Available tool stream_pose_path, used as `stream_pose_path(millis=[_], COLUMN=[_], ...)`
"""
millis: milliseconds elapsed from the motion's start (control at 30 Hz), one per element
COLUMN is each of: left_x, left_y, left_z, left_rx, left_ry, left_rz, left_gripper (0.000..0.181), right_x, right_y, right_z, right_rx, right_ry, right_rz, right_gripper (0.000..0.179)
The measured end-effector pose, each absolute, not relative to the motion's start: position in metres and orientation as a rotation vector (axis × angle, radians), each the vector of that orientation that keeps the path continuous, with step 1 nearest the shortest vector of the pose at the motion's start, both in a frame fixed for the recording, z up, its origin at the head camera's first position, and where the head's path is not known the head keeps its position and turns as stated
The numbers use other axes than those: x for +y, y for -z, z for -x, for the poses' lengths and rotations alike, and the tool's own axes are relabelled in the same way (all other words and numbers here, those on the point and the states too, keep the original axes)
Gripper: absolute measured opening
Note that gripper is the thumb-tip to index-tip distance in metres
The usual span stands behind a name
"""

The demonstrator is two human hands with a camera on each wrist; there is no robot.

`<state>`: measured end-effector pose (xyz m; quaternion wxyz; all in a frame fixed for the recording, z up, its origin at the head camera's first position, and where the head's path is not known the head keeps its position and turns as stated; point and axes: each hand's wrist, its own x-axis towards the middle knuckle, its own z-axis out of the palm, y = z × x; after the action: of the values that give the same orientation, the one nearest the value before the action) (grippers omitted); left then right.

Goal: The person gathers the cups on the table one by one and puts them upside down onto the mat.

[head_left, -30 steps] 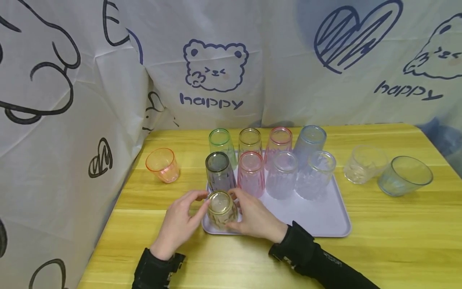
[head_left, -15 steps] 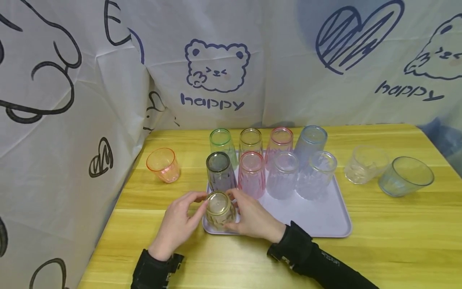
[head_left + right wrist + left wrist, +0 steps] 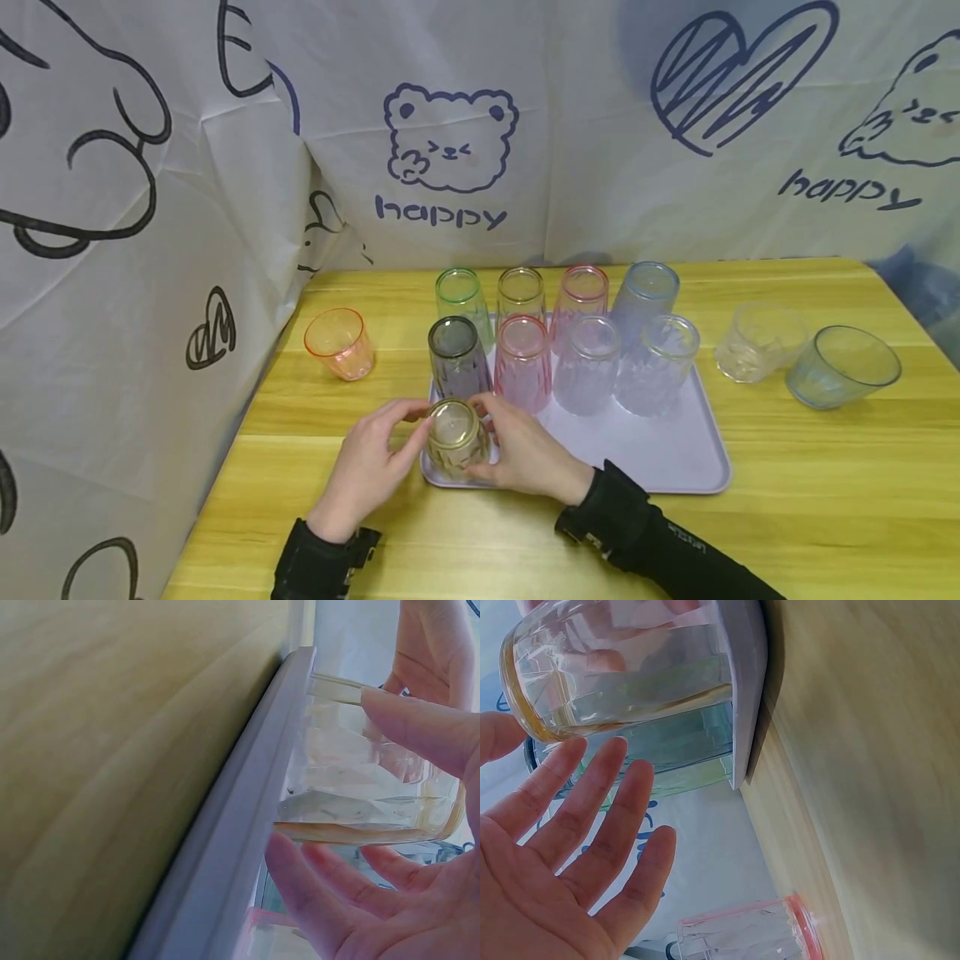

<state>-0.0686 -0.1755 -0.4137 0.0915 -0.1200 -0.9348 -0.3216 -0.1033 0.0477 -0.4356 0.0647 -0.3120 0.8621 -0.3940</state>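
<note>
I stood over a yellow wooden table (image 3: 825,500), its grain running in pale bands, with a pale lilac tray (image 3: 637,454) flat on its middle. A white cloth (image 3: 585,167) hung behind the table and down the left side, creased where the two stretches met, and drawn on with hearts, bears and the word "happy". At the tray's near left corner stood the yellow glass (image 3: 456,437), in front of a grey glass (image 3: 456,362). My right hand (image 3: 528,446) held it, thumb on one side and fingers round the other; my left hand (image 3: 375,462) had its fingers loosely extended, thumb and fingertips at its upper edge. Behind were two rows of tall glasses (image 3: 522,367). On the bare wood, an orange glass (image 3: 348,357) stood left of the tray, a clear glass (image 3: 742,360) and a bluish glass (image 3: 832,385) to its right.
</note>
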Motion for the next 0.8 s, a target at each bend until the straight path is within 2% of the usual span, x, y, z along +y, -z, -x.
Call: stream_pose_path(millis=[800], left_x=[-0.1757], left_y=[0.4137], left_z=[0.0685], left_rx=[-2.775], left_ry=[0.948], left_rz=[0.354], left_gripper=[0.022], right_x=[0.0485], right_y=[0.4366], right_z=[0.1026], right_rx=[2.63], right_ry=[1.197], right_rz=[0.979], right_gripper=[0.071])
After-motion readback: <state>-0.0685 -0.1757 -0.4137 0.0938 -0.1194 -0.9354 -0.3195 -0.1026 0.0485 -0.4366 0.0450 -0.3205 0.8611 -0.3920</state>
